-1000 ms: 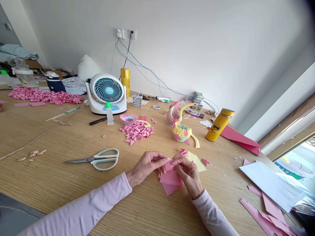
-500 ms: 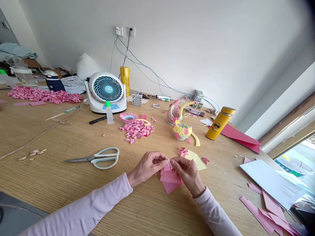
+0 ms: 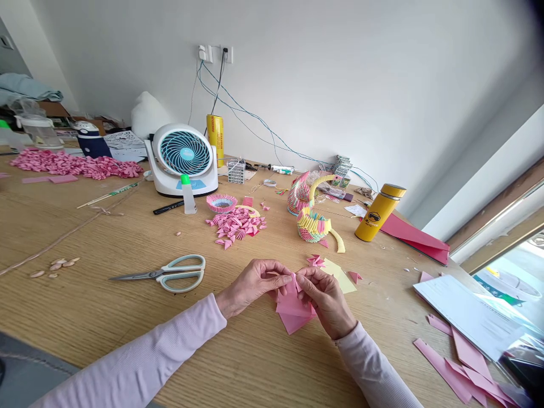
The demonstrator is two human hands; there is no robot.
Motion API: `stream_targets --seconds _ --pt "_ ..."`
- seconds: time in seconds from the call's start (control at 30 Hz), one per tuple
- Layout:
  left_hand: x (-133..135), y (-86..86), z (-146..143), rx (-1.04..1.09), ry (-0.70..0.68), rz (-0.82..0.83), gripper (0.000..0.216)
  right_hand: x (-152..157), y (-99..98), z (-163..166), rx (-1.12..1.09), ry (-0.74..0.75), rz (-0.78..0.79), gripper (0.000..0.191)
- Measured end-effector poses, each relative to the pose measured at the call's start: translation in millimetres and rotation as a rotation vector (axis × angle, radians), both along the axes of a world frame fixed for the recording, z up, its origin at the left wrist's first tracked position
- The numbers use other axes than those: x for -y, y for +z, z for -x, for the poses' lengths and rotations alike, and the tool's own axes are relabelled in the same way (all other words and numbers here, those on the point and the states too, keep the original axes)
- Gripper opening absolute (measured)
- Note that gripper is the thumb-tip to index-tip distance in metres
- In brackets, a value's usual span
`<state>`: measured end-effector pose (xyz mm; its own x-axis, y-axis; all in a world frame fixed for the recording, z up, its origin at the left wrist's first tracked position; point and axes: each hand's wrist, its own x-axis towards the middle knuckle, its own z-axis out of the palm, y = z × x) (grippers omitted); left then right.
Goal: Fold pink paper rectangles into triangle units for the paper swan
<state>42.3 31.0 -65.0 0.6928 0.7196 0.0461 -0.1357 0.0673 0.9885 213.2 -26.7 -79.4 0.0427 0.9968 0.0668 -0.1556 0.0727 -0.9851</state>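
Note:
My left hand (image 3: pixel 258 286) and my right hand (image 3: pixel 325 297) meet at the fingertips, pinching a small folded piece of pink paper (image 3: pixel 294 281) between them. Directly below lie pink paper sheets (image 3: pixel 293 317) on the table, partly covered by my hands. Just beyond my right hand are several folded pink paper pieces (image 3: pixel 315 260) and a pale yellow sheet (image 3: pixel 341 276). To the left of my left hand, scissors (image 3: pixel 181 274) rest flat with their blades pointing left.
Farther back are a pile of folded pink pieces (image 3: pixel 238 224), a pink paper bowl (image 3: pixel 221 203), a yellow-rimmed paper model (image 3: pixel 313 226), a glue bottle (image 3: pixel 188 195) and a fan (image 3: pixel 186 153). A yellow flask (image 3: pixel 379 213) stands right; pink strips (image 3: pixel 450 371) lie at the near right.
My fingertips have drawn slightly apart, and the folded pink paper between them shows more, now upright. The view has shifted very slightly.

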Motion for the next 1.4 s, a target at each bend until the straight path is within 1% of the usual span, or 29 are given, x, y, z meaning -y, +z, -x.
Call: stream_targets --seconds 0.1,0.2,0.33,0.4,0.53,0.63,0.7,0.73,0.8,0.87,1.0,1.1,1.17,1.23,1.4 --pt "1.2 1.6 0.2 0.030 -0.006 0.019 0.029 1.1 -0.3 0.6 -0.114 0.053 0.050 0.031" --pt "3.1 3.6 -0.2 0.070 0.001 0.088 0.029 3.1 1.9 3.5 -0.190 0.093 0.075 0.032" --pt "5.6 4.3 -0.5 0.127 -0.008 0.207 0.034 5.3 5.5 10.5 -0.241 0.143 0.070 0.034" --pt "6.2 3.1 -0.3 0.152 -0.035 0.247 0.030 5.0 4.8 13.6 -0.252 0.163 0.050 0.034" --pt "5.9 -0.8 -0.5 0.196 -0.041 0.283 0.024 2.8 -2.7 16.9 -0.214 0.127 -0.032 0.032" --pt "5.3 -2.9 -2.0 0.207 0.015 0.308 0.025 3.5 -7.5 18.4 -0.101 0.084 -0.109 0.029" --pt "5.3 -3.4 -3.4 0.226 0.049 0.313 0.025 5.6 -8.0 20.2 -0.040 0.074 -0.118 0.031" --pt "5.5 -3.5 -4.1 0.242 0.068 0.304 0.025 6.7 -7.6 21.5 -0.020 0.071 -0.118 0.033" --pt "6.2 -3.6 -5.2 0.265 0.118 0.272 0.026 8.2 -6.6 24.4 0.007 0.059 -0.130 0.029" --pt "6.9 -3.4 -5.7 0.246 0.161 0.206 0.027 8.4 -6.2 26.2 0.027 0.031 -0.143 0.027" --pt "8.0 0.4 -4.5 0.128 0.195 -0.045 0.028 6.8 -5.7 22.1 0.092 -0.077 -0.144 0.026" --pt "8.5 6.4 -2.7 -0.012 0.170 -0.182 0.032 6.2 -1.6 15.0 0.136 -0.158 -0.162 0.024" --pt "8.2 9.3 -1.7 -0.068 0.126 -0.198 0.033 5.7 2.4 11.7 0.123 -0.178 -0.164 0.025" --pt "7.3 9.3 -1.3 -0.073 0.085 -0.171 0.034 4.6 5.2 10.4 0.087 -0.176 -0.150 0.028" --pt "6.1 0.6 -1.7 -0.009 0.036 -0.078 0.035 1.3 1.6 11.6 0.076 -0.176 -0.088 0.032"
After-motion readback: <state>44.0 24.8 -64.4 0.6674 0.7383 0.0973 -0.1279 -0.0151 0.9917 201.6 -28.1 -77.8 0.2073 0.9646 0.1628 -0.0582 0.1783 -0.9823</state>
